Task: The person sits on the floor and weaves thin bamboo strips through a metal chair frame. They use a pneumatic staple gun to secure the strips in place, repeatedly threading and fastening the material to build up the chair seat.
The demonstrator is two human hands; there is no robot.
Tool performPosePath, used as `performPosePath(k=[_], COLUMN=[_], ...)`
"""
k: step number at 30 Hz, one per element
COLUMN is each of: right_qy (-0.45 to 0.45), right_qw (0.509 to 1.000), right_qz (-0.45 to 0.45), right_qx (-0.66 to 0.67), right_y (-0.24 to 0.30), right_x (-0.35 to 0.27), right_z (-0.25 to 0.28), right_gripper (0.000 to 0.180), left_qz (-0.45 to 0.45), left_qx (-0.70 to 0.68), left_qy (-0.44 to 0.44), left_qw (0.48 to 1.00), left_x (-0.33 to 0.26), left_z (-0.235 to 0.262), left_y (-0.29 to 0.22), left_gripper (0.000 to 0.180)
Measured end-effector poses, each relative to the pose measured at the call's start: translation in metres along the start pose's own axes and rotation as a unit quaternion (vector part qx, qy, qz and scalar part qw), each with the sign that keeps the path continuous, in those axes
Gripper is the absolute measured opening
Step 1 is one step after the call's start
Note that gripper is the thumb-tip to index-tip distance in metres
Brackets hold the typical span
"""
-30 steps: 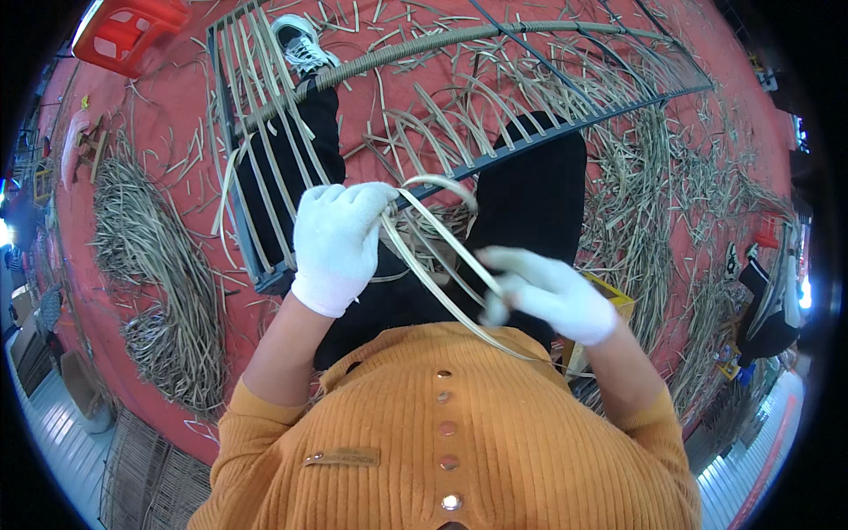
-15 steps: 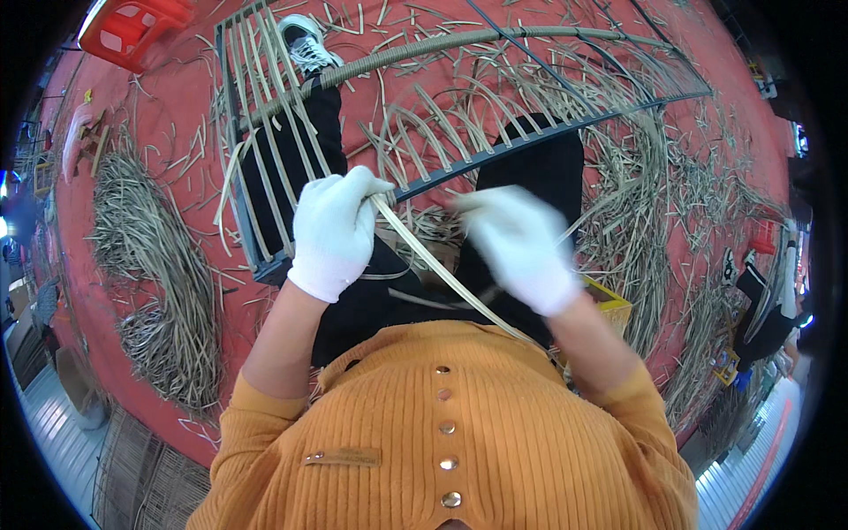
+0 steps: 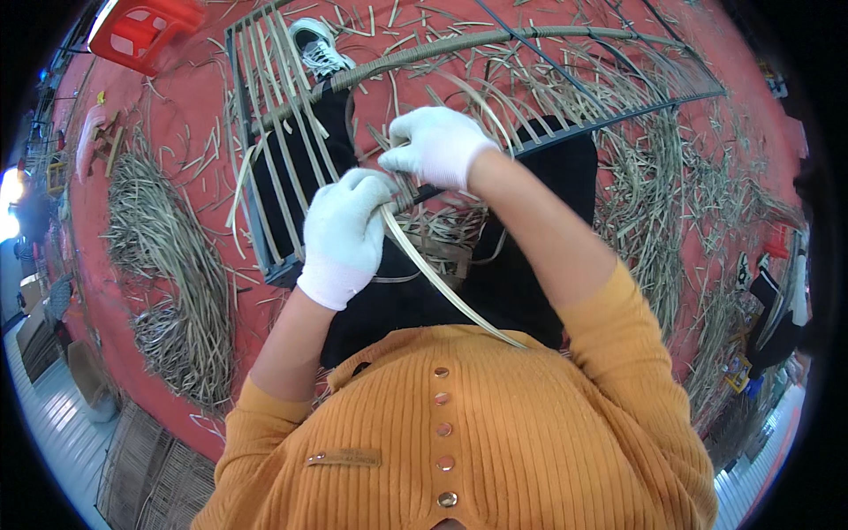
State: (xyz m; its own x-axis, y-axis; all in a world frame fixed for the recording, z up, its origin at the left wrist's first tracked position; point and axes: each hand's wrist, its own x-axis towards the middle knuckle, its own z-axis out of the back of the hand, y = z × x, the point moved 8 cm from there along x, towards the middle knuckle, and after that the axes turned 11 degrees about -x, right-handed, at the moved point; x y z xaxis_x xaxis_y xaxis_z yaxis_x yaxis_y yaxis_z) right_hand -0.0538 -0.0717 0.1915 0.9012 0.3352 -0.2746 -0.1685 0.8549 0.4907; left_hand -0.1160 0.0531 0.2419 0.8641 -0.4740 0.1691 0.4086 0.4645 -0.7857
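A dark metal frame (image 3: 565, 134) lies across my legs, with pale flat cane strips (image 3: 281, 146) running between its bars at the left. My gloved left hand (image 3: 346, 228) is closed at the near rail, pinching a light cane strip (image 3: 442, 284) whose free length curves down toward my sweater. Just beyond that rail, my gloved right hand (image 3: 439, 148) has its fingers curled close to the left fingertips. What they hold, if anything, is hidden. A wrapped curved bar (image 3: 424, 55) crosses the frame's far part.
Bundles of cane strips lie on the red floor, one at the left (image 3: 172, 283) and a looser heap (image 3: 645, 203) at the right. Offcuts are scattered around the frame. A red plastic stool (image 3: 141, 35) stands at the far left; woven panels (image 3: 155, 468) lie at lower left.
My right hand has swung from the right, near my thigh, up and left over the rail beside my left hand. The left hand keeps its pinch, and the view has shifted slightly.
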Motion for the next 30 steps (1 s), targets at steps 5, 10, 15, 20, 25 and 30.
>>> performPosePath(k=[5,10,15,20,25,30], right_qy=[-0.051,-0.164,0.027,0.186,0.367,0.183], right_qw=[0.993,0.951,0.848,0.858,0.877,0.842], right_qz=[0.030,-0.126,-0.188,-0.125,-0.309,-0.425], right_qx=[-0.107,0.230,0.495,0.462,-0.013,-0.276], right_y=[-0.001,-0.002,0.003,-0.054,-0.191,-0.202], right_x=[-0.004,-0.114,-0.091,-0.233,-0.524,-0.471], right_z=[-0.008,-0.020,-0.086,-0.076,-0.079,-0.030], right_gripper=[0.034,0.010,0.027,0.041,0.032,0.027], left_qz=[0.010,0.038,0.090,0.074,0.062,0.053], left_qx=[0.020,-0.014,-0.155,-0.128,-0.102,-0.110], left_qy=[0.035,0.035,0.039,0.042,0.048,0.060], left_qw=[0.999,0.999,0.983,0.988,0.992,0.991], left_x=[0.000,0.002,0.003,0.004,0.003,0.003], left_z=[-0.005,-0.006,-0.006,-0.005,-0.004,-0.005], left_y=[-0.001,0.008,0.017,0.016,0.018,0.018], left_gripper=[0.017,0.014,0.011,0.015,0.013,0.014])
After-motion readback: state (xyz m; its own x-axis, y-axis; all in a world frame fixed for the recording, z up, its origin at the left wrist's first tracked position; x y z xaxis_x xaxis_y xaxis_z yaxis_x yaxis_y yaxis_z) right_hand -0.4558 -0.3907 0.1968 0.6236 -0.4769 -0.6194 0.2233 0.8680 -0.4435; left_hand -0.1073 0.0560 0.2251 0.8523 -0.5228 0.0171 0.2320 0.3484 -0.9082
